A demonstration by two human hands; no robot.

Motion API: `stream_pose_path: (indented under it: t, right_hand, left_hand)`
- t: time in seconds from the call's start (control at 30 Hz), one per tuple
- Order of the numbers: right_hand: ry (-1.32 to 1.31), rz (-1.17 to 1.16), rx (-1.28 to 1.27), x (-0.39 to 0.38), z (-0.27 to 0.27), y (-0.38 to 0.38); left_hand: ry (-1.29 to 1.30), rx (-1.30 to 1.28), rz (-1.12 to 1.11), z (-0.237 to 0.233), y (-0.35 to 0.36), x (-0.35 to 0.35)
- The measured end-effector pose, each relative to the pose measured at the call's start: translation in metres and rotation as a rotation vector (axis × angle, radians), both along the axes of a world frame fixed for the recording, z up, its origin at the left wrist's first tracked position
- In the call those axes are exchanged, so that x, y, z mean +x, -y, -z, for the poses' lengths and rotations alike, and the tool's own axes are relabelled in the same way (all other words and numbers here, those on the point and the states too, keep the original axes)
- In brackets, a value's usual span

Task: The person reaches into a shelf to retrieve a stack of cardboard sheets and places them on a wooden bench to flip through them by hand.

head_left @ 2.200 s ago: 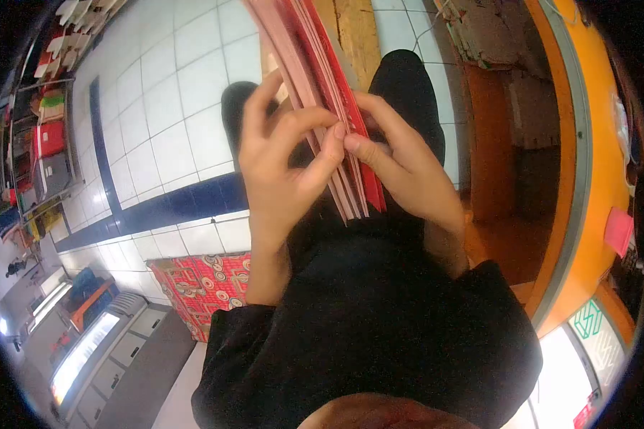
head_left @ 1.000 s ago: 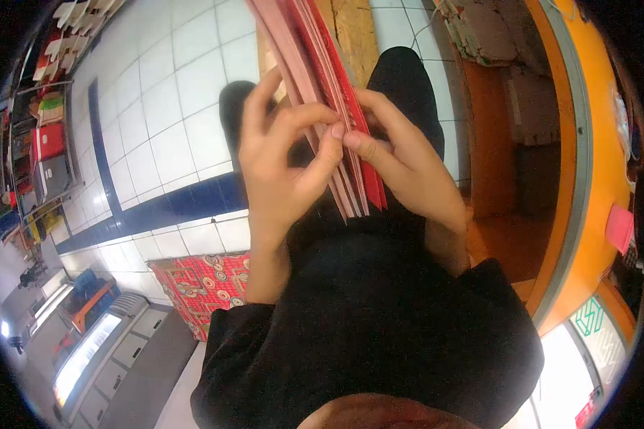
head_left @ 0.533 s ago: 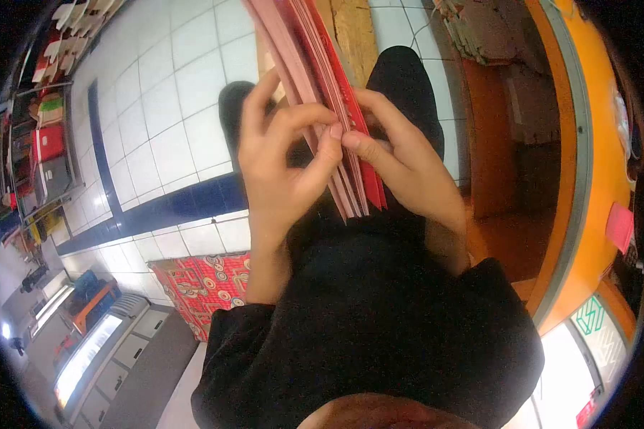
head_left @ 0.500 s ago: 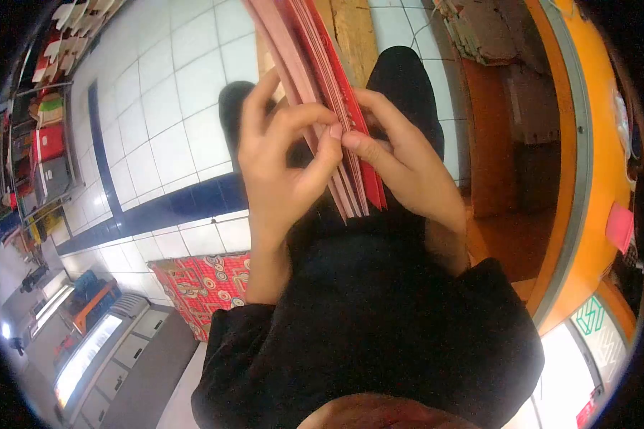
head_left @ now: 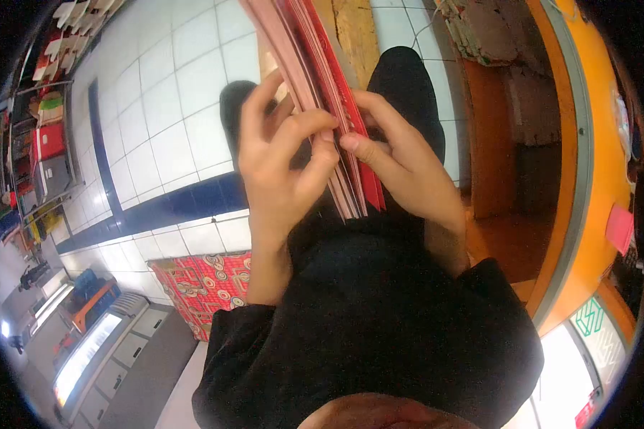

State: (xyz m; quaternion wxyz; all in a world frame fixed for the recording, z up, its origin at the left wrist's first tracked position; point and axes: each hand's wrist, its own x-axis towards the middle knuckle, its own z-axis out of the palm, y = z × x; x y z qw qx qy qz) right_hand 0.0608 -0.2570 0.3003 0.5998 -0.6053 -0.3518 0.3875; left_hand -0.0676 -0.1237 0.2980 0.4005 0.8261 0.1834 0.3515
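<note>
A thick stack of pink and red paper sheets (head_left: 320, 75) stands on edge in front of me, its edges facing up. My left hand (head_left: 283, 143) is at its left side, with thumb and forefinger bent together at the sheet edges in a pinch; its other fingers reach behind the stack. My right hand (head_left: 408, 161) grips the right side, thumb on the upper edges and fingers against the red outer sheet. Near both thumbs the sheets part slightly. Whether the left fingertips hold a single sheet is too small to tell.
Below the stack are my dark-clothed knees (head_left: 408, 82) and a wooden plank (head_left: 356, 43). White floor tiles (head_left: 164, 93) with a blue stripe lie left. A red patterned cloth (head_left: 207, 282) is by my left elbow. An orange-edged table (head_left: 587, 179) stands right, a grey drawer cabinet (head_left: 132, 350) lower left.
My left thumb and forefinger have shifted slightly down and left along the sheet edges. The right thumb has moved a little, and the grip on the stack stays.
</note>
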Motion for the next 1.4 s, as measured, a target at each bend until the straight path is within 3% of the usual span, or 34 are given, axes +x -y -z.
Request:
stream_pose_path:
  t: [0.6, 0.67, 1.1, 1.2, 1.4]
  right_hand:
    - [0.055, -0.005, 0.047, 0.0039, 0.0065, -0.0013]
    - [0.063, -0.008, 0.050, 0.0042, 0.0065, -0.0014]
    - [0.021, -0.001, 0.018, 0.0028, 0.0037, -0.0009]
    - [0.035, -0.003, 0.033, 0.0035, 0.0040, -0.0014]
    - [-0.004, -0.003, 0.048, 0.0034, 0.0052, -0.0021]
  left_hand:
    - [0.049, -0.105, -0.034, -0.0007, 0.0005, 0.0029]
    - [0.005, 0.016, -0.028, 0.0008, -0.0024, 0.0019]
    - [0.025, -0.038, -0.036, 0.0011, -0.0010, 0.0017]
    - [-0.068, 0.084, -0.039, 0.0031, -0.0027, -0.0007]
    - [0.035, -0.108, -0.049, -0.0032, 0.0022, 0.0051]
